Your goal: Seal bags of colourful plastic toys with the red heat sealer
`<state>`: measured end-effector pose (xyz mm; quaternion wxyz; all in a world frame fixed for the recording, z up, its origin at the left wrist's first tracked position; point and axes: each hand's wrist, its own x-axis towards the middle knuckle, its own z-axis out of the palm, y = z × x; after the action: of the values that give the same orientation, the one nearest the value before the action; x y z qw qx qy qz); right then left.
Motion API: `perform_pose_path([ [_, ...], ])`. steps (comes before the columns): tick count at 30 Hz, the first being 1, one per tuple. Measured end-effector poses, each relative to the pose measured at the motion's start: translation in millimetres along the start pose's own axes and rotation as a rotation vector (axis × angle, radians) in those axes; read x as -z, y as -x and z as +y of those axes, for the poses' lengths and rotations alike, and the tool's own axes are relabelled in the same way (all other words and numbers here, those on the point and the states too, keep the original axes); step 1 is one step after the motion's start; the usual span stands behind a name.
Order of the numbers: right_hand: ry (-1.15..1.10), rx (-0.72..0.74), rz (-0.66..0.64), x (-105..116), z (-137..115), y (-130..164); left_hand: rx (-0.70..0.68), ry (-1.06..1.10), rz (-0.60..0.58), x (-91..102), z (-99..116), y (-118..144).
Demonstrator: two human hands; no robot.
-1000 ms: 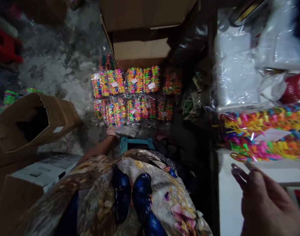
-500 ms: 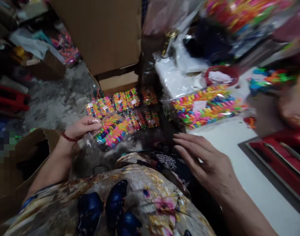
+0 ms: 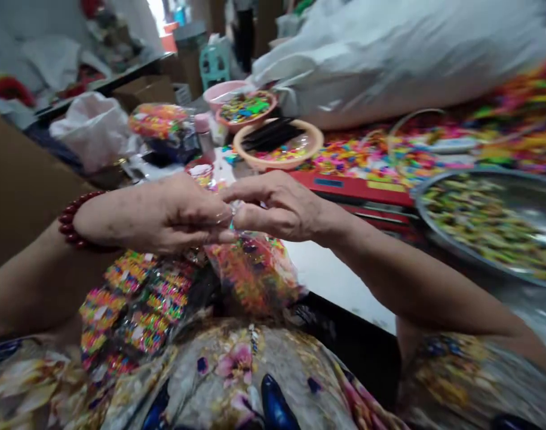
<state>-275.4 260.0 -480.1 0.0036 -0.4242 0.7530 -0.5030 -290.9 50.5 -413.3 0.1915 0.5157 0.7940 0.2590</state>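
Note:
A clear plastic bag [image 3: 255, 275] of small colourful pieces hangs below my two hands, in front of my chest. My left hand [image 3: 178, 212], with dark red beads at the wrist, is closed on the bag's top edge. Opposite it, my right hand [image 3: 284, 206] pinches the same top, thumb and forefinger meeting near the left fingertips. Part of the bag's mouth is hidden by the fingers. Lower left, several small labelled packs [image 3: 145, 328] of the same kind of colourful pieces lie close to my clothing.
A white table [image 3: 344, 286] carries a red tray [image 3: 340, 182], a peach basin [image 3: 279, 146] with black strips, a basin [image 3: 246, 110] of coloured pieces and a wide metal bowl [image 3: 488, 221]. A big white sack [image 3: 389, 65] lies behind them. A cardboard box stands at left.
My view has swung up and right towards the table. My right hand, earlier apart with fingers extended, now grips the bag's top beside my left hand. A filled bag now hangs between them.

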Motion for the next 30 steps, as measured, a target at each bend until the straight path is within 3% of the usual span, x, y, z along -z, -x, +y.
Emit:
perform_pose_path([
  [3, 0.261, -0.180, 0.078, 30.9, 20.6, 51.7, -0.048, 0.040, -0.188, -11.1, -13.7, -58.9],
  [8, 0.513, -0.409, 0.171, 67.6, 50.8, 134.6, 0.002, 0.107, -0.295, -40.4, -36.9, -131.0],
  [12, 0.483, -0.496, 0.321, 79.0, 56.8, 174.6, 0.028, 0.133, -0.413, -58.9, -66.0, -163.4],
  [16, 0.456, -0.540, 0.441, 85.6, 62.9, 198.2, 0.139, 0.059, -0.504, -71.9, -103.9, -179.8],
  [19, 0.472, -0.555, 0.497, 86.8, 74.7, 212.0, 0.210, -0.090, -0.357, -84.5, -122.1, -178.8],
  [22, 0.441, -0.552, 0.637, 80.2, 90.8, 222.5, 0.277, -0.063, 0.063, -105.5, -127.5, -167.0],
  [25, 0.331, -0.523, 0.792, 68.6, 107.4, 228.6, 0.484, 0.250, 0.456, -135.3, -132.9, -156.2],
  [27, 0.260, -0.524, 0.853, 61.8, 117.0, 229.9, 0.617, 0.564, 0.480, -155.8, -141.9, -155.7],
  [30, 0.123, -0.558, 0.936, 56.4, 127.8, 229.0, 0.704, 0.958, 0.232, -180.2, -160.7, -166.3],
])
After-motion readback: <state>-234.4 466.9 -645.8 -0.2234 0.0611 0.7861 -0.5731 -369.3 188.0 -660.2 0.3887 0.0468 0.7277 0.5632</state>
